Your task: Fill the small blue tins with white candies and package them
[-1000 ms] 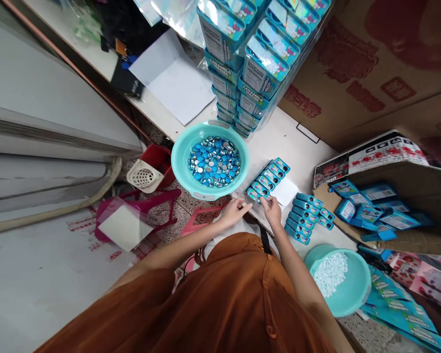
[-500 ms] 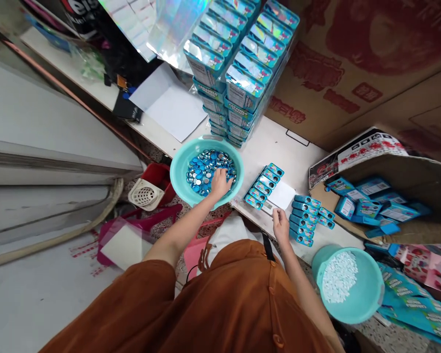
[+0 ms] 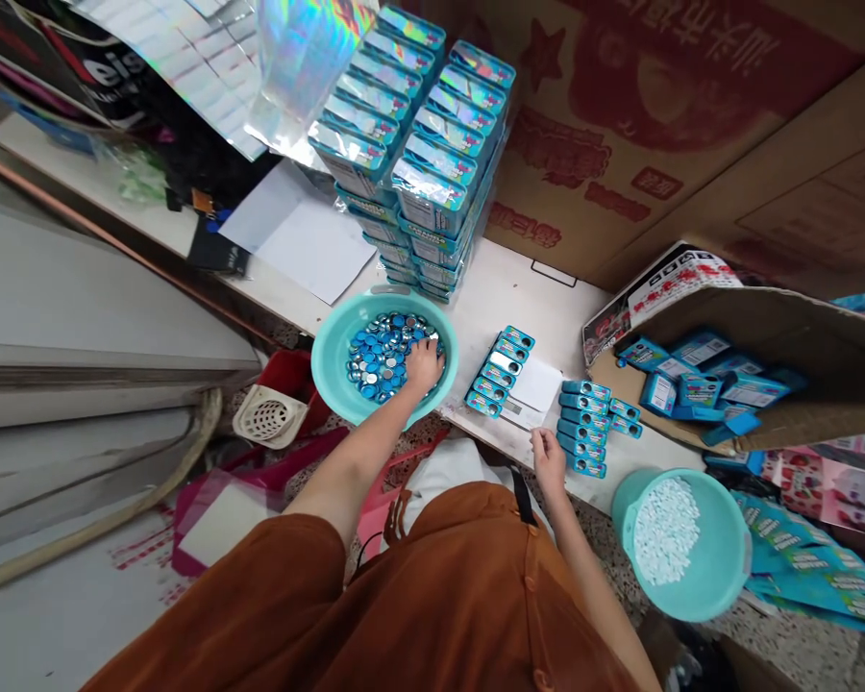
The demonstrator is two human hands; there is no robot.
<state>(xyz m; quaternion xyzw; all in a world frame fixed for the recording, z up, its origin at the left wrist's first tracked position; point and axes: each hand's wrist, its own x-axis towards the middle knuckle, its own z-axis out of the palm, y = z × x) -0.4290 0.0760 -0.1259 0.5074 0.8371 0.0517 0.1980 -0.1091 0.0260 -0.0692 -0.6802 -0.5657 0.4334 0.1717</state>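
Note:
My left hand point(image 3: 424, 367) is down in a teal basin point(image 3: 324, 360), its fingers apart and bent onto a heap of round blue and silver caps point(image 3: 383, 351). Its fingertips are partly hidden among the caps. At the table's front edge, my right hand point(image 3: 548, 459) has its fingers pinched together; whatever they hold is too small to make out. A row of small blue boxes point(image 3: 501, 370) with dark round holes lies ahead of it, one box showing a silvery face. Just to its right is another row of blue boxes point(image 3: 582, 430). Between the rows sits a white flat device point(image 3: 523, 411) with a small grey display.
Tall stacks of film-wrapped blue boxes point(image 3: 432, 192) stand behind the basin. A cardboard carton point(image 3: 681, 312) with loose blue boxes lies at right. Below it is a teal bucket point(image 3: 725, 548) of white pellets point(image 3: 667, 529). White paper point(image 3: 303, 231) lies at back left.
The view has shifted slightly, moving the stacks left. My left hand has its fingers deeper among the caps. My right hand stays near the table edge, fingers still pinched.

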